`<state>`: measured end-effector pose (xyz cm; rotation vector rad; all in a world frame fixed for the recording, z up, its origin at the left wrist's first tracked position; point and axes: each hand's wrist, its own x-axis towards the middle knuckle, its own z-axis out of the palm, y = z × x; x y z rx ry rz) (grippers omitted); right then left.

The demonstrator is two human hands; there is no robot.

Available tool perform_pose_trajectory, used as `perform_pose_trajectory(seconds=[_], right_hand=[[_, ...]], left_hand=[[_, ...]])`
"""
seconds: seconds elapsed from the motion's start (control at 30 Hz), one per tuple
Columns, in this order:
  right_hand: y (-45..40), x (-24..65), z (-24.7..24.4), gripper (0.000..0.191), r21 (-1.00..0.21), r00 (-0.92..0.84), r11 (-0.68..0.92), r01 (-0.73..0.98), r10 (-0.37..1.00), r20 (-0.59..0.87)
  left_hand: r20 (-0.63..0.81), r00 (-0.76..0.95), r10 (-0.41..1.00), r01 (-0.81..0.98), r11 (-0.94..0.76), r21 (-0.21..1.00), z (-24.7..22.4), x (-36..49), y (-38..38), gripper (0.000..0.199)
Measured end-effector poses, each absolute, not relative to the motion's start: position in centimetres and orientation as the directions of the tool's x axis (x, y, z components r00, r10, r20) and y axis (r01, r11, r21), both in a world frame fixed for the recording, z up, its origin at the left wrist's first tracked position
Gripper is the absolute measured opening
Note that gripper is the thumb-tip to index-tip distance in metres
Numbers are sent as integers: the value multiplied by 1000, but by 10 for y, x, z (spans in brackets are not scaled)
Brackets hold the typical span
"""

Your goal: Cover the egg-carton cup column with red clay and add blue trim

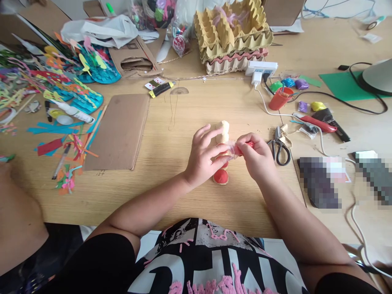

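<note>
My left hand (204, 154) pinches the edge of a small clear plastic packet (232, 149) between thumb and forefinger, with its other fingers spread. My right hand (255, 157) is closed on the other end of that packet, where something red and soft, like modelling clay, shows. Under my hands a row of egg-carton cups lies on the table. Its nearest cup (221, 176) is covered in red, and the far cups (224, 130) are pale cream. My left hand hides the middle of the row.
Black-handled scissors (278, 148) lie right of my right hand, near a red cup (280, 99). Left are a cardboard sheet (116, 130) and paper scraps (65, 139). Egg trays (232, 38) and a power strip (261, 67) stand behind. Another person's arm (18, 216) rests at far left.
</note>
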<state>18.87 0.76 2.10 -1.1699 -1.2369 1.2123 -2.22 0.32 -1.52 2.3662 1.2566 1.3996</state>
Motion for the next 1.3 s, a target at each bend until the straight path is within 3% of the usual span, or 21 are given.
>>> perform_pose_trajectory(seconds=[0.17, 0.33, 0.47, 0.6, 0.73, 0.87, 0.97, 1.03, 1.17, 1.3], right_hand=[[1, 183, 20, 29, -993, -21, 117, -22, 993, 118], [-1, 183, 26, 37, -960, -92, 253, 118, 966, 243], [-2, 184, 31, 44, -928, -132, 312, 206, 948, 290], [-6, 182, 30, 49, -923, -165, 335, 187, 937, 307], [-9, 177, 27, 50, -968, -213, 249, 38, 948, 235], [-6, 178, 29, 54, -988, -275, 54, -147, 957, 94], [-1, 183, 32, 58, -984, -394, -73, -162, 919, -4], [0, 185, 33, 59, -987, -430, -82, -140, 903, -14], [-3, 180, 29, 60, -980, -338, -16, -198, 940, 53], [-6, 173, 25, 64, -956, -378, -107, -272, 926, 4]], left_hand=[[645, 199, 738, 585, -617, 527, -10, -23, 1, 21], [627, 256, 735, 503, -655, 563, -7, -27, 3, 25], [660, 262, 704, 471, -690, 550, -8, -26, 3, 25], [623, 258, 739, 509, -652, 562, -6, -23, 2, 24], [586, 249, 771, 526, -616, 587, 0, -24, -1, 23], [640, 231, 733, 500, -653, 569, 4, -26, -3, 21], [693, 200, 692, 522, -674, 522, 2, -26, -3, 19], [722, 185, 667, 531, -685, 498, 0, -25, -2, 22], [696, 197, 690, 555, -664, 501, -2, -23, -1, 26], [690, 197, 697, 539, -665, 517, -1, -24, -2, 23]])
